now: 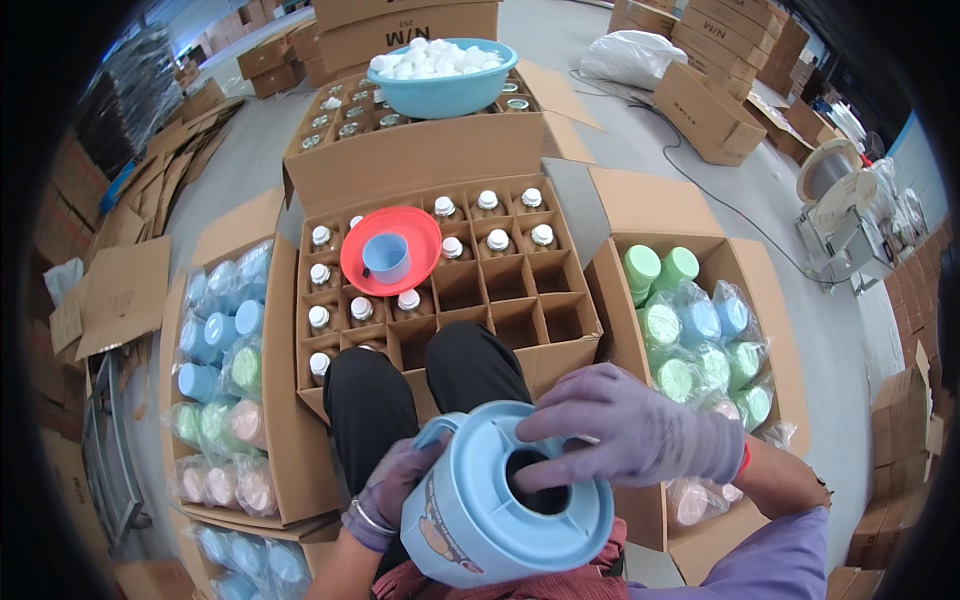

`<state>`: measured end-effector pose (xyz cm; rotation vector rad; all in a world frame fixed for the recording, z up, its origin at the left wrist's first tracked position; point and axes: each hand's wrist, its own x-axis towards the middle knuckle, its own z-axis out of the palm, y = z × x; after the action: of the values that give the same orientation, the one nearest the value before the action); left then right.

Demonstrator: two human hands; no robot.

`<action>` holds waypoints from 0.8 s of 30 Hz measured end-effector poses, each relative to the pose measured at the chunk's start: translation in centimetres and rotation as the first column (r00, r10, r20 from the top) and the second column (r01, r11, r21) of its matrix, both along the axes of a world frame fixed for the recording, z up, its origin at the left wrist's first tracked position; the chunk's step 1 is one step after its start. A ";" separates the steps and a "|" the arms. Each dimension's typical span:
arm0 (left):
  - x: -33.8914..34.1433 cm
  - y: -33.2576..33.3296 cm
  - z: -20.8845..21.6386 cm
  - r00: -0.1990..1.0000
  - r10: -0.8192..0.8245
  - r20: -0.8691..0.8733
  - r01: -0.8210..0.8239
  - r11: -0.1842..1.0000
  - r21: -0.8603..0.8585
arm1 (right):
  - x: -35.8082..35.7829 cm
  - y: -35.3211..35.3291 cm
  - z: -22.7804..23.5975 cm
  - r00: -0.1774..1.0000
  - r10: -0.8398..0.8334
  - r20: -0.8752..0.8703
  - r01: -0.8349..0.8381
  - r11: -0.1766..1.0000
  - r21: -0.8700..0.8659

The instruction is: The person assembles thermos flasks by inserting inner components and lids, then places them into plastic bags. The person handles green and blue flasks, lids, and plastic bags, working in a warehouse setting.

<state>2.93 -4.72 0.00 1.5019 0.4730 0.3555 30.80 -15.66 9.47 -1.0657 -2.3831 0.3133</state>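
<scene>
A light blue plastic jug point(455, 525) with a side handle and a round opening in its top lies tilted across my lap. My gloved left hand point(395, 488) is closed round its handle side. My gloved right hand point(635, 425) is over the top, fingers apart, one finger on the ring and another dipping into the dark opening; what that fingertip touches is hidden. Beyond my knees stands a divided carton point(560, 365) with several white-capped bottles point(498, 240) in its cells. On the bottles rests a red round lid-like disc point(362, 270) with a blue cup point(388, 258) on it.
An open carton of bagged blue, green and pink containers point(215, 385) stands left, a similar carton point(690, 330) right. Farther off, a blue basin point(440, 92) of white caps sits on a carton of bottles. A cable point(690, 165) crosses the floor towards a machine point(845, 225).
</scene>
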 end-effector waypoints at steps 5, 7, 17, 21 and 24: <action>-1.0 -0.6 -4.0 0.998 -0.019 0.054 0.023 0.996 -0.090 | -1.3 1.7 1.2 0.980 0.001 0.201 -0.019 0.996 0.087; -1.1 -0.4 -4.6 0.999 0.021 0.049 -0.019 0.998 -0.056 | -1.4 2.1 1.6 0.972 0.006 0.237 -0.008 1.000 0.007; -1.0 0.6 -3.2 0.991 0.121 -0.062 -0.133 0.767 -0.628 | -2.6 2.6 1.5 0.975 0.030 -0.221 -0.113 0.921 -0.373; -0.8 1.0 -1.1 0.986 0.144 -0.089 -0.168 0.794 -0.584 | -2.1 3.7 1.9 0.996 0.045 0.080 -0.033 0.989 -0.146; 0.1 1.1 1.7 0.875 0.485 -0.013 -0.472 0.844 -0.254 | -1.9 3.5 0.5 0.958 -0.244 0.147 0.280 0.903 -0.326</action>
<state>3.03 -3.59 1.71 1.1108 0.8256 0.6995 28.94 -12.19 10.02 -1.5812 -2.2835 0.6062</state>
